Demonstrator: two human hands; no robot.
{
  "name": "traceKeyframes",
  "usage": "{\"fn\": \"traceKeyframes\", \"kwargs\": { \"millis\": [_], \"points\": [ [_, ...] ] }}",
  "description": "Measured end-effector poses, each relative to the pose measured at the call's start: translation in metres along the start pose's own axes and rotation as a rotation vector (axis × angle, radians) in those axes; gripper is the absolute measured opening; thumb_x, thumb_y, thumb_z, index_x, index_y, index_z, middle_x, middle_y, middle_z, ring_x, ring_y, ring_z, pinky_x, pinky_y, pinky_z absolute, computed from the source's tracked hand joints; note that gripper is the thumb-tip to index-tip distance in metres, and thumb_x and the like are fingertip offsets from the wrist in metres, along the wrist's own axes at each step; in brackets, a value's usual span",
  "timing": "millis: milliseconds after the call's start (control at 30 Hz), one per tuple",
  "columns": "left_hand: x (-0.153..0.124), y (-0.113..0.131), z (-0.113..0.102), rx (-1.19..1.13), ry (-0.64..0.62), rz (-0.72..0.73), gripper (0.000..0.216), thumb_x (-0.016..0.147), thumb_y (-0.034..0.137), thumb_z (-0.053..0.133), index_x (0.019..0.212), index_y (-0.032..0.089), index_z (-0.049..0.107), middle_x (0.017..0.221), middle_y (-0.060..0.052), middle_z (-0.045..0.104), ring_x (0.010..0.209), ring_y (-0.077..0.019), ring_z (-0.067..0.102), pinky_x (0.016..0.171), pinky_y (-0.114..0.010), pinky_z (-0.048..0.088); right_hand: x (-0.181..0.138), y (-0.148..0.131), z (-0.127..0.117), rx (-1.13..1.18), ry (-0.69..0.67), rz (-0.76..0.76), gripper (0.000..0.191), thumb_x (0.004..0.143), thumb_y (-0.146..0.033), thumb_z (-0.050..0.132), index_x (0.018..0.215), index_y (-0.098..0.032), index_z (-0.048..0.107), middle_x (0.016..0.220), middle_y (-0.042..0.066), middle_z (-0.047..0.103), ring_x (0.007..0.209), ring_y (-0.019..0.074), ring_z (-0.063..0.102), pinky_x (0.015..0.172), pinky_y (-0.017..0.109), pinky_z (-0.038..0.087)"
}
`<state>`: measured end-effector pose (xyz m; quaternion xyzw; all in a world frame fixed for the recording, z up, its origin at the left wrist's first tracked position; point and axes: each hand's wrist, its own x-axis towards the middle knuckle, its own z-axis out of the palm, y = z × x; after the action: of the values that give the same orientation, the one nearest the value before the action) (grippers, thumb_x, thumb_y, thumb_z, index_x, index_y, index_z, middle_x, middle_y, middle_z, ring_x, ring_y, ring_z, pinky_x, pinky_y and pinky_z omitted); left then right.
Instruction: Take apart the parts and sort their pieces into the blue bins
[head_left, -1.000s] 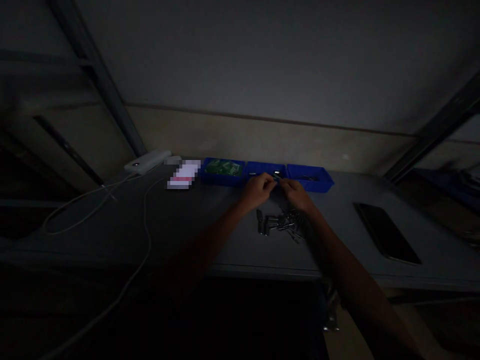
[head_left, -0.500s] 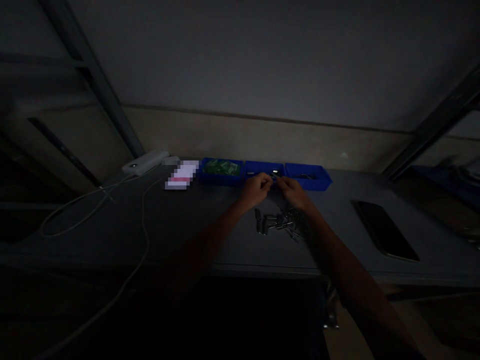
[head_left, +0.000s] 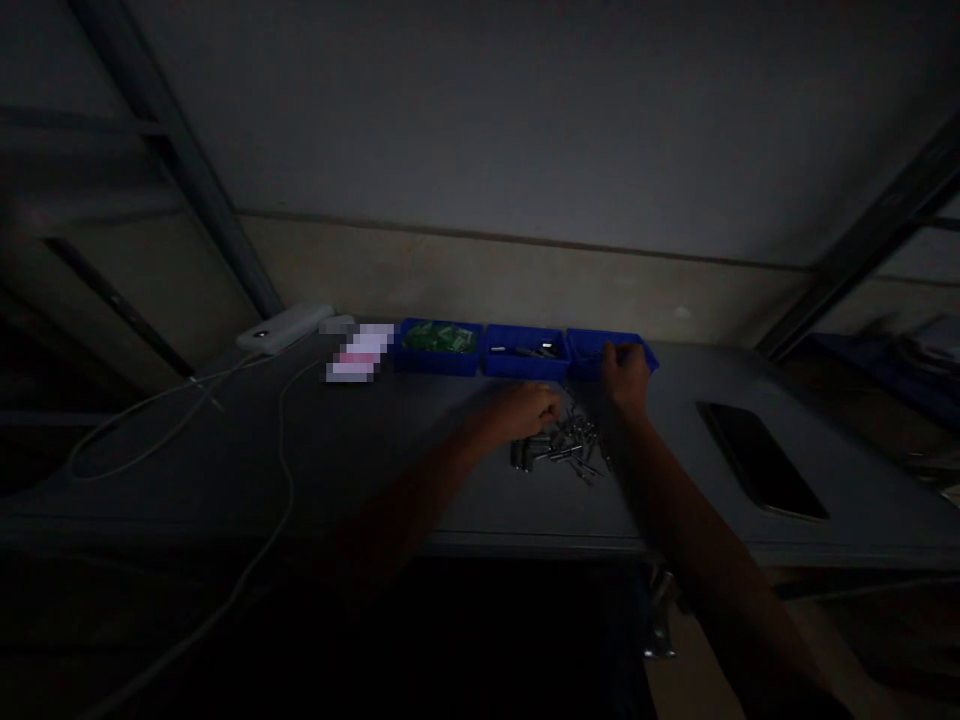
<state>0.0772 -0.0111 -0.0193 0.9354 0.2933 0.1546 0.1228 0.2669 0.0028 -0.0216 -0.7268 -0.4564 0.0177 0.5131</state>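
Observation:
The scene is very dark. My left hand (head_left: 534, 408) hangs curled just above a heap of small metal parts (head_left: 564, 446) on the grey bench (head_left: 375, 450); I cannot make out anything in its fingers. My right hand (head_left: 625, 373) reaches into the right blue tray (head_left: 609, 351), fingers bent down over its contents. The middle blue tray (head_left: 525, 353) holds a few small metal pieces. The left blue tray (head_left: 439, 345) holds green parts.
A dark phone (head_left: 759, 457) lies flat at the bench's right. A white power bank (head_left: 283, 326) with white cables (head_left: 281, 440) sits at the back left, beside a white-and-pink card (head_left: 358, 352). Dark frame bars slant at both sides.
My hands were together in front of the middle tray. They have parted: the left dropped toward the metal heap, the right moved right and back into the right tray.

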Motion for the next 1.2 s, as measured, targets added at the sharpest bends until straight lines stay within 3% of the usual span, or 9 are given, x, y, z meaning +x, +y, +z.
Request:
{"fn": "traceKeyframes", "kwargs": {
  "millis": [100,267,367,633,800,1000,1200],
  "points": [
    [-0.001,-0.009,-0.004,-0.007,0.092,-0.044,0.014,0.074,0.012,0.051,0.077,0.02,0.061,0.082,-0.002,0.063,0.077,-0.0159,0.059,0.068,-0.024,0.043,-0.008,-0.01,0.001,0.046,-0.075,-0.079,0.038,0.081,-0.049,0.04,0.085,-0.014,0.054,0.077,0.01,0.061,0.07,0.0198,0.052,0.064,0.029,0.034],
    [-0.003,-0.025,-0.019,-0.017,0.353,-0.16,0.012,0.078,0.014,0.047,0.082,0.018,0.058,0.083,-0.004,0.063,0.08,-0.0159,0.058,0.074,-0.027,0.044,-0.03,-0.03,0.008,0.09,-0.512,-0.332,0.042,0.083,-0.052,0.034,0.064,-0.019,0.051,0.06,0.002,0.055,0.058,0.0155,0.047,0.056,0.027,0.03],
    [-0.002,-0.029,-0.024,-0.051,0.434,-0.203,0.009,0.079,0.015,0.049,0.081,0.018,0.057,0.083,-0.004,0.063,0.079,-0.0156,0.058,0.075,-0.028,0.044,-0.038,-0.036,0.013,0.119,-0.669,-0.359,0.044,0.082,-0.053,0.036,0.056,-0.019,0.047,0.055,0.0,0.049,0.054,0.0138,0.043,0.053,0.026,0.028],
    [0.004,-0.018,-0.022,-0.254,0.459,-0.251,0.016,0.083,0.027,0.049,0.09,0.016,0.059,0.084,-0.005,0.067,0.08,-0.0156,0.061,0.074,-0.027,0.046,-0.034,-0.037,0.008,0.365,-0.697,-0.234,0.026,0.075,-0.041,0.044,0.059,-0.019,0.043,0.053,-0.003,0.039,0.055,0.0121,0.038,0.053,0.025,0.029],
    [0.004,-0.016,-0.024,-0.253,0.387,-0.287,0.024,0.085,0.026,0.043,0.073,0.016,0.061,0.07,-0.003,0.066,0.069,-0.0146,0.061,0.067,-0.025,0.045,-0.036,-0.039,0.006,0.418,-0.686,-0.246,0.017,0.072,-0.032,0.045,0.062,-0.018,0.045,0.057,-0.003,0.04,0.057,0.0115,0.039,0.055,0.024,0.03],
    [0.005,-0.017,-0.021,-0.346,0.45,-0.246,0.006,0.078,0.017,0.053,0.082,0.016,0.058,0.079,-0.002,0.067,0.075,-0.0131,0.061,0.07,-0.024,0.046,-0.038,-0.041,0.007,0.336,-0.687,-0.253,0.033,0.08,-0.044,0.039,0.061,-0.018,0.046,0.055,-0.003,0.041,0.056,0.0115,0.039,0.054,0.025,0.03],
    [0.006,-0.02,-0.018,-0.416,0.465,-0.269,0.012,0.076,0.02,0.057,0.087,0.015,0.058,0.079,-0.003,0.067,0.075,-0.0132,0.062,0.072,-0.024,0.046,-0.038,-0.039,0.01,0.333,-0.659,-0.278,0.032,0.078,-0.046,0.042,0.061,-0.019,0.042,0.056,-0.003,0.04,0.055,0.0109,0.038,0.053,0.025,0.028]
  ]
}}
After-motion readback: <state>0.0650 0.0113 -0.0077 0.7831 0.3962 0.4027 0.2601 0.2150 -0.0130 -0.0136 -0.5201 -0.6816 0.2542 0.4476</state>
